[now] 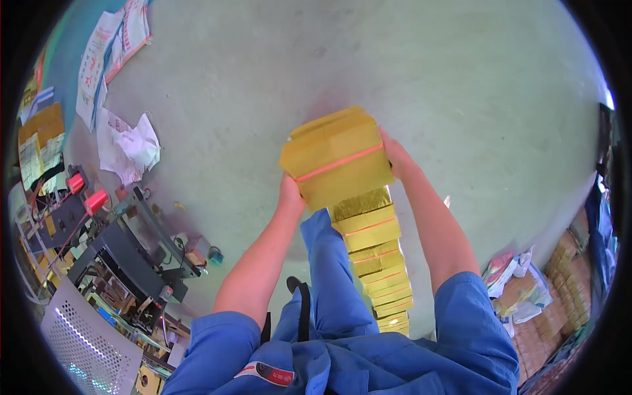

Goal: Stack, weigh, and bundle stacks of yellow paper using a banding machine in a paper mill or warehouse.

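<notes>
Gold-yellow paper bundles (pixel 368 253), each tied with a red band, are standing in a tall column right against the person's front, top bundle (pixel 339 157) sitting highest and nearest the camera. Landmark: that column.

Step, as I'm reading it: carrying or steadying the full stack, top end being held from tipping. Not being tied or sorted right now. Next move is probably calling for even side pressure and keeping the column plumb; bundles lower down are sitting slightly offset, so any tilt could be fanning them out.

Hands: left hand (pixel 290 195) is pressing flat on the left face of the top bundle, fingers hidden behind it. Right hand (pixel 397 158) is pressing on the right face, fingers wrapping out of sight. Both clamping the bundle between them, apart by the bundle's width. How far the fingers are curling, can't tell.

Left of the column: a dark machine (pixel 125 257) with red spools (pixel 85 192), crumpled white sacks (pixel 128 146) beyond it on the concrete floor (pixel 461 85). Right of the column: more stacked packs (pixel 559 289) along the edge.
</notes>
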The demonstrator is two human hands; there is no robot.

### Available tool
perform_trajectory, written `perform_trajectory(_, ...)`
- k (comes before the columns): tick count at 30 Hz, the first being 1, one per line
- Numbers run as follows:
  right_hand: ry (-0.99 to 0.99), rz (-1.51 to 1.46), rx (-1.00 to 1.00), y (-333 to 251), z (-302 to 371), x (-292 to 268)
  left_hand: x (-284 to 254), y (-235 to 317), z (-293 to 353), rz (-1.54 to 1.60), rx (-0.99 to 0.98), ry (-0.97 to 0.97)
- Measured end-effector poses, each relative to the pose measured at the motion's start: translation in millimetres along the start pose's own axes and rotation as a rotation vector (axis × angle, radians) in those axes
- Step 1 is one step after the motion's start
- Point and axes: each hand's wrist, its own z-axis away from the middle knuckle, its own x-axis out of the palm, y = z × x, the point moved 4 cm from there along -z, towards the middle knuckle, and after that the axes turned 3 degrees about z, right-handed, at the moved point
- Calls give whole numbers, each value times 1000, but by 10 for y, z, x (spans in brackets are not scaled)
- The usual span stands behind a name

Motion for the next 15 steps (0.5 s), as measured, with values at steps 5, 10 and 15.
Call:
perform_trajectory(5, 27, 14, 24, -126, -360, -126, -24, -32, -371, 16, -82, 56)
perform_trajectory(10, 67, 0, 34, -152, -296, -244, 73, -146, -341, 54, -121, -7)
perform_trajectory(15, 201, 16, -100, -34, -341, -43, -261, 20, -216, -20, -19, 119)
